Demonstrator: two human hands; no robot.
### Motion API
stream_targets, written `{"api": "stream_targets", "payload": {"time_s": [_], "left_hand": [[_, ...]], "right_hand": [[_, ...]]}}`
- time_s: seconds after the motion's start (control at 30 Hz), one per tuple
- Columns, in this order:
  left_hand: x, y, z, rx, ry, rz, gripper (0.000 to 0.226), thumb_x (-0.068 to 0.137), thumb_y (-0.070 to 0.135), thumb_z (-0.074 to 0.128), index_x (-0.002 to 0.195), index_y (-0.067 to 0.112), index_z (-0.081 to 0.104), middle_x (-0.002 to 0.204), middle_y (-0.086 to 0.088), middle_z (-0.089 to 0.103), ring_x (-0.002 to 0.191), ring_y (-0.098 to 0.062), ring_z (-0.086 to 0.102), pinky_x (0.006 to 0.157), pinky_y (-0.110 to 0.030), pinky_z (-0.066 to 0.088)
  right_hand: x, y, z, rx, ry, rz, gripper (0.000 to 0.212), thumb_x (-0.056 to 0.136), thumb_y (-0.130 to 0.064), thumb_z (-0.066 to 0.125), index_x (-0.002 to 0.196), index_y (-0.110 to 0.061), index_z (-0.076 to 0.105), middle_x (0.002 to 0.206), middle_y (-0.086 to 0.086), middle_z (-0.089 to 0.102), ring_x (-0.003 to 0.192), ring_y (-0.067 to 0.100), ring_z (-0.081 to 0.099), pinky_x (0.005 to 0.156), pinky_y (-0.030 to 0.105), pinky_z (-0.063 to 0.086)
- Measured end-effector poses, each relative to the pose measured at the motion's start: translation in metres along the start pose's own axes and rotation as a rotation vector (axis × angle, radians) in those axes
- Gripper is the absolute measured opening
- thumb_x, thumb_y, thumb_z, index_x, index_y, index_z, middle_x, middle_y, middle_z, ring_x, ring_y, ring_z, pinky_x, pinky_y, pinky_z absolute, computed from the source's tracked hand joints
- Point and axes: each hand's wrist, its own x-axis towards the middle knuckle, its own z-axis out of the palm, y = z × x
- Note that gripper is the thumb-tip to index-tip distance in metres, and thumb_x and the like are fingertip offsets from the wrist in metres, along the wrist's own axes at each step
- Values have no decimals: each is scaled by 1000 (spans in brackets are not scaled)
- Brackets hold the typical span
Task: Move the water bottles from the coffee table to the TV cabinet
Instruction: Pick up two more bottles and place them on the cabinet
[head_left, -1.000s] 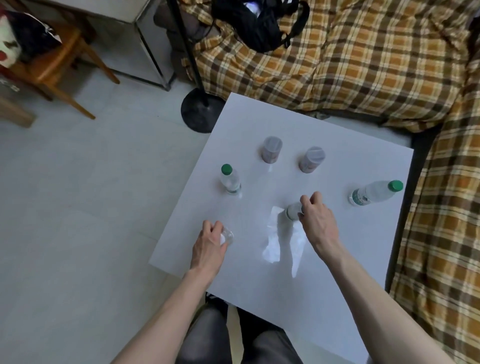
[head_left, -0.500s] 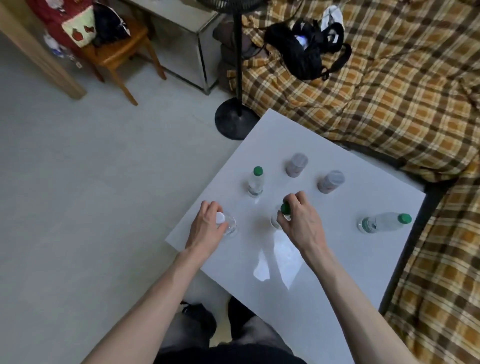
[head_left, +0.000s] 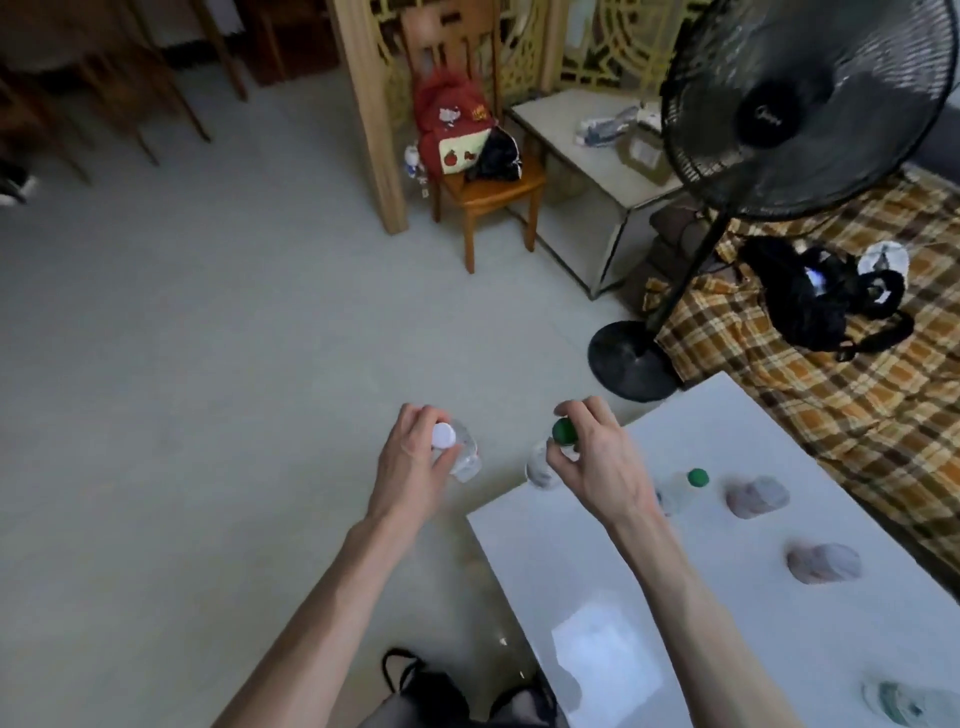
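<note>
Past the near-left corner of the bench (head_left: 649, 545), both hands carry a bottle by its neck, a top grip that likely lets each hang upright for the walk. Left hand (head_left: 410, 467) is clenched around the white-capped bottle (head_left: 457, 452) over the floor; right hand (head_left: 592, 462) grasps the green-capped bottle (head_left: 550, 457) above the bench's left edge. Another green-capped bottle (head_left: 683, 488) stands close to that edge, two grey-topped bottles (head_left: 756, 496) sit further in, and one lies blurred at the near edge. No TV cabinet is identifiable
</note>
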Motion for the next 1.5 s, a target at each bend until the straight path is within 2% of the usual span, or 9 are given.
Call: {"api": "stream_targets", "payload": {"time_s": [0.2,0.33,0.5,0.6,0.8,0.97,1.07,1.2,1.5], "left_hand": [[-4,-68,-106,-58,164,-88,22,91,9,73,111,13,64,115,-1,56,98,-25,62,84,-33,50],[-15,-108,-169,-68,300,-158,24,89,8,76,109,13,62,110,-3,58,93,-23,61,75,-12,43],[-31,-153,-239,-77,462,-271,22,92,14,72,105,22,57,108,3,55,88,-18,62,76,-32,51],[-43,-182,-279,-68,568,-306,21,93,16,72,105,25,57,107,6,53,88,-4,60,74,-24,47],[-59,-248,-356,37,731,-372,26,94,25,74,104,33,52,106,8,49,91,0,57,70,-5,41],[-61,-305,-419,124,826,-490,28,94,29,76,103,35,50,103,11,46,84,-7,58,71,-23,49],[-63,-333,-458,173,881,-574,31,91,33,79,99,38,49,99,18,46,82,-5,56,67,-12,42],[-67,-365,-508,302,918,-644,31,89,42,78,100,37,50,93,17,48,78,-5,54,59,-15,34],[-106,-436,-592,286,1111,-771,26,90,39,77,99,29,55,95,10,53,82,-10,53,71,-42,50]], "right_hand": [[47,-110,39,22,-2,-179,28,95,-21,67,119,-9,59,113,6,56,81,31,66,67,43,53],[73,-184,70,34,-40,-318,27,96,-21,66,119,-8,59,114,8,56,82,33,65,67,44,53],[107,-276,107,110,-117,-455,29,92,-17,69,118,-9,61,112,6,58,81,28,64,67,36,49],[124,-333,131,161,-169,-548,28,91,-17,71,117,-8,62,109,6,59,74,24,63,68,38,51],[157,-448,190,278,-279,-714,27,87,-13,75,112,-6,64,104,6,61,67,19,59,69,36,52],[189,-543,246,329,-381,-821,26,82,-9,75,106,-7,66,101,5,61,66,25,60,70,39,53],[206,-601,277,336,-453,-921,23,80,-10,75,102,-9,67,99,4,61,67,26,59,71,41,54],[220,-678,314,328,-545,-1086,21,82,-16,74,100,-15,65,97,-1,58,73,22,58,73,37,53],[211,-845,390,323,-688,-1333,20,85,-25,71,101,-21,60,100,-3,56,80,19,58,73,33,48]]}}
